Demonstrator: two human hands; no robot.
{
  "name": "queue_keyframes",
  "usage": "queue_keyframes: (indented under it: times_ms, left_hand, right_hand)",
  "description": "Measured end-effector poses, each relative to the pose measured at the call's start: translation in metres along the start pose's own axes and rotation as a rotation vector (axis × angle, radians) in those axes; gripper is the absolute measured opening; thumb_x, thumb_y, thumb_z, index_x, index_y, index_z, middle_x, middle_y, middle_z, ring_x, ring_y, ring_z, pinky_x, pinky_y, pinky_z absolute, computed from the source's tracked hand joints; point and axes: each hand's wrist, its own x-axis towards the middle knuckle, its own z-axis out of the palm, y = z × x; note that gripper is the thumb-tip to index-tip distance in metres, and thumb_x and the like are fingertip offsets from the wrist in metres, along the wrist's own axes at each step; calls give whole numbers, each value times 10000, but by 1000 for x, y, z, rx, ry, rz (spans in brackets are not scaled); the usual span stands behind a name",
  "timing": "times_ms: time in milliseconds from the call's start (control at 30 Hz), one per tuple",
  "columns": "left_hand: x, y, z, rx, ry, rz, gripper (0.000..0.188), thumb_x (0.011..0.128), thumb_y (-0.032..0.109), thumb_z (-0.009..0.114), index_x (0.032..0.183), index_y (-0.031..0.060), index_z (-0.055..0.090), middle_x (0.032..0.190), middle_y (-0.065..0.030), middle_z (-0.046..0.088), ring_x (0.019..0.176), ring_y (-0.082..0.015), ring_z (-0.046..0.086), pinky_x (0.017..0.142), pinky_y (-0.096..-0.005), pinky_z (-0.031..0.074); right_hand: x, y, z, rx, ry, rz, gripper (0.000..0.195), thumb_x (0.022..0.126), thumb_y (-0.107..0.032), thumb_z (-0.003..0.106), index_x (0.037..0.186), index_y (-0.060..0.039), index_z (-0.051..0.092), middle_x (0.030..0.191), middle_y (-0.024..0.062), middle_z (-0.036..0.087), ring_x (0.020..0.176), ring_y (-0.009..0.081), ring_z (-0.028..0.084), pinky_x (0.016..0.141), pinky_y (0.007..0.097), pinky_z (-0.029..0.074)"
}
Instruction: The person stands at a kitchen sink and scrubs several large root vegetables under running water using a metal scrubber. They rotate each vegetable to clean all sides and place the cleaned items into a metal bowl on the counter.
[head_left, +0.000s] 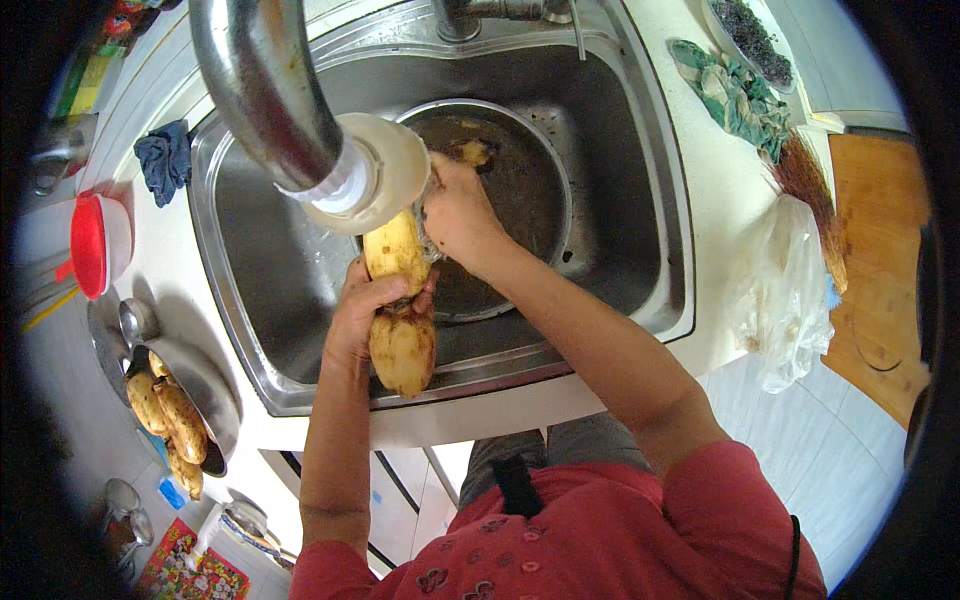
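A lotus root (403, 352) with pale, brown-stained skin is held over the stainless steel sink (615, 247). My left hand (360, 304) grips it around its narrow joint. At its upper section, my right hand (461, 214) closes on a greyish wiry scourer (430, 244), mostly hidden by the fingers and pressed to the root's side. The faucet's round head (375, 172) hides the root's far end. Below both hands, a round metal basin (568, 199) holds murky brown water, with a yellowish piece (476, 152) in it.
The thick faucet pipe (262, 82) arches over the sink's left part. On the left counter are a metal pot (199, 375) of lotus roots (180, 420), a ladle (137, 321), a red-and-white container (91, 246) and a dark cloth (163, 161). A plastic bag (787, 300) and green cloth (731, 94) lie right.
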Motion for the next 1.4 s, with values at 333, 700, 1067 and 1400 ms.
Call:
queue_keyframes:
  times_ms: [333, 700, 1067, 1400]
  left_hand:
    - [8, -10, -18, -377, -24, 30, 788, 931, 688, 579, 1385, 49, 499, 1057, -139, 649, 757, -166, 580, 697, -325, 519]
    - [11, 1, -26, -420, 99, 121, 570, 1039, 590, 472, 1326, 102, 540, 1083, -116, 654, 870, -190, 645, 727, -322, 587]
    - [15, 2, -24, -493, -124, -212, 772, 954, 806, 365, 1177, 116, 629, 811, -60, 573, 554, -98, 416, 464, -216, 402]
    - [18, 2, -24, -448, -41, 38, 717, 1021, 689, 376, 1306, 54, 546, 972, -147, 616, 678, -120, 542, 515, -218, 497]
  right_hand:
    - [37, 32, -46, -777, 212, -77, 325, 813, -86, 638, 1120, 6, 688, 1190, 290, 674, 1105, 440, 660, 981, 488, 524]
    - [-11, -57, -17, -133, -355, -151, 319, 937, -192, 629, 1204, -21, 667, 1154, 258, 674, 1127, 419, 641, 1007, 513, 489]
    - [24, -2, 35, -370, 11, -326, 320, 902, -171, 639, 1163, 13, 638, 1015, 297, 686, 979, 520, 659, 907, 521, 548]
    - [59, 39, -25, -977, -188, -1, 413, 896, -193, 667, 1277, -36, 631, 1327, 238, 624, 1271, 369, 597, 982, 483, 538]
